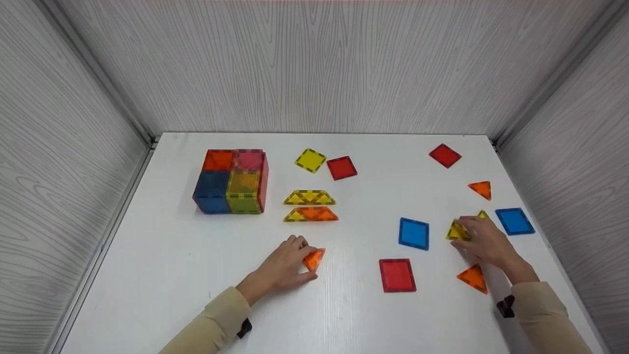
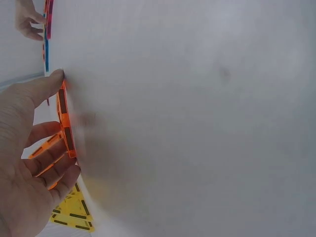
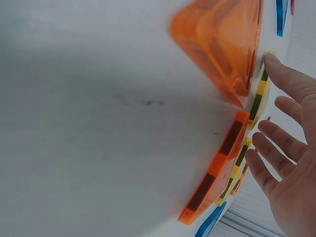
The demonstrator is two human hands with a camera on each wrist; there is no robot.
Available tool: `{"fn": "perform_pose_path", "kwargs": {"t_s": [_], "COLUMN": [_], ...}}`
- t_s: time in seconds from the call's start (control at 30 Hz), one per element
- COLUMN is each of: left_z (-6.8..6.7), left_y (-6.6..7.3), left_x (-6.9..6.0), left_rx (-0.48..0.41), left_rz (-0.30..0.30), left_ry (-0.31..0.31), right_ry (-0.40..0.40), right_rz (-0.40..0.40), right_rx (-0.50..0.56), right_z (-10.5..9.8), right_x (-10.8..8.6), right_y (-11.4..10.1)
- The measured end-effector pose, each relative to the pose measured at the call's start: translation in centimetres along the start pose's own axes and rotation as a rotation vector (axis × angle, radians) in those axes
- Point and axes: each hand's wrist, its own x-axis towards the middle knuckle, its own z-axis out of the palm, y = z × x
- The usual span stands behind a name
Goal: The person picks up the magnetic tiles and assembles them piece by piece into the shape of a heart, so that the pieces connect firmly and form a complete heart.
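My left hand (image 1: 281,268) holds an orange translucent triangle tile (image 1: 313,259) by its edges on the white table, thumb at one end and fingers at the other, as the left wrist view shows (image 2: 66,121). At the right, my right hand (image 1: 486,242) has its thumb and fingers around a yellow triangle tile (image 1: 456,232), partly covered by the fingers. Another yellow triangle (image 1: 483,214) shows behind that hand. An orange triangle (image 1: 474,279) lies just in front of it. Two trapezoid rows of triangles, one yellow (image 1: 309,197), one yellow and orange (image 1: 311,214), lie beyond my left hand.
A block of coloured square tiles (image 1: 244,183) stands at back left. Yellow (image 1: 310,160) and red (image 1: 342,167) squares lie near it. Blue (image 1: 414,233) and red (image 1: 397,275) squares sit between the hands. Far right are a red square (image 1: 444,156), orange triangle (image 1: 482,189) and blue square (image 1: 514,221).
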Motion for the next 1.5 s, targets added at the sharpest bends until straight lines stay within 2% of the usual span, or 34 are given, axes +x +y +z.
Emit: {"fn": "perform_pose_path", "kwargs": {"t_s": [0.27, 0.73, 1.0, 1.2, 1.37, 1.5], "left_z": [0.1, -0.1, -0.2, -0.3, -0.4, -0.3], "left_y": [-0.1, -0.1, -0.6, -0.9, -0.9, -0.9], "left_x": [0.0, 0.2, 0.2, 0.2, 0.3, 0.7], "left_rx": [-0.01, -0.037, -0.027, -0.038, -0.035, -0.024], "left_rz": [0.001, 0.008, 0.0, -0.016, -0.024, -0.021], "left_ry": [0.012, 0.002, 0.001, -0.001, 0.006, 0.02], "right_ry": [0.025, 0.082, 0.108, 0.161, 0.208, 0.227], "right_rz": [-0.041, -0.016, -0.04, -0.163, -0.316, -0.47], "right_rx": [0.01, 0.046, 0.06, 0.052, 0.072, 0.069], "right_z": [0.3, 0.9, 1.1, 1.4, 2.4, 3.7], "right_x": [0.6, 1.7, 2.0, 2.6, 2.9, 3.1], "right_y": [-0.3, -0.8, -2.4, -5.1, -8.4, -11.3]}}
